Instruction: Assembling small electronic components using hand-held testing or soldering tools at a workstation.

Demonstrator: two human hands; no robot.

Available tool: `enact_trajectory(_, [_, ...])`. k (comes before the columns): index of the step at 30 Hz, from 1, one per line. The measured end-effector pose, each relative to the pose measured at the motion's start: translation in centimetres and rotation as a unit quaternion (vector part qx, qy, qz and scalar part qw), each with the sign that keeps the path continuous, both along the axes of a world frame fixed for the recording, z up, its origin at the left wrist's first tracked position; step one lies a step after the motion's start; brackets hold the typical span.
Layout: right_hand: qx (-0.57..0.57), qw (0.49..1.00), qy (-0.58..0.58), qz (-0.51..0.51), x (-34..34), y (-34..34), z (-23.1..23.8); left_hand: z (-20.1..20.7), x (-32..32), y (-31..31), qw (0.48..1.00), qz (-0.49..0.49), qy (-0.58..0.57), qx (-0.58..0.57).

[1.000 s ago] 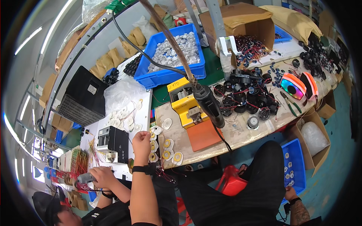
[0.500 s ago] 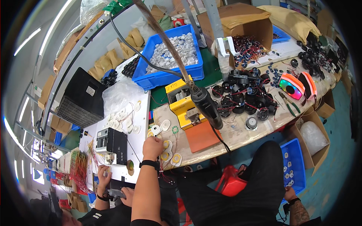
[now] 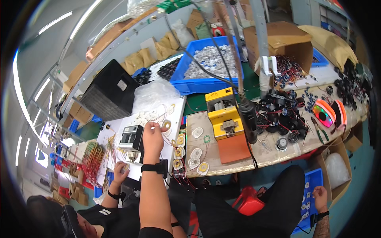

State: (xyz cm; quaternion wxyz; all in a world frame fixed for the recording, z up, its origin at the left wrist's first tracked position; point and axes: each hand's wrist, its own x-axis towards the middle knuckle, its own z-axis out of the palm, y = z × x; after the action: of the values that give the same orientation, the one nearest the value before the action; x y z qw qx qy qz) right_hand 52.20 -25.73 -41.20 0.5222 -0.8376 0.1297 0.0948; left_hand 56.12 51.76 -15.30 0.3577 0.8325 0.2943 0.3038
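Overlapping white disc: left hand | grip unclear

Disc part: round, white rim, yellow ring; positioned at the left-hand grip; whether held cannot be determined. Three similar discs, yellow rings visible, lie in a row beside the edge of the white desk. Further white discs, some touching, lie on the brown desk.

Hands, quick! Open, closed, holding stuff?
Left hand: closed, apparently pinching a white-and-yellow disc.
Right hand: loosely curled; can't tell if it's holding anything.
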Motion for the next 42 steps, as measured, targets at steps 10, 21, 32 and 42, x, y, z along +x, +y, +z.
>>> enact_trajectory(10, [0.031,0.993,-0.077,0.089,4.3,11.9,10.2,1.7,-1.2,0.0,0.953,0.008,-0.229,-0.2])
enact_trajectory(21, [0.193,0.937,-0.123,0.264,3.1,26.2,20.5,4.6,-3.5,-17.1,0.914,-0.267,-0.254,-0.173])
enact_trajectory(32, [0.516,0.843,0.135,0.065,0.4,23.5,18.9,-4.9,-11.3,-31.4,0.81,-0.544,-0.06,-0.211])
enact_trajectory(42, [0.21,0.924,0.161,-0.276,0.5,-5.7,7.9,-7.9,-10.4,-19.7,0.898,-0.27,-0.003,-0.347])
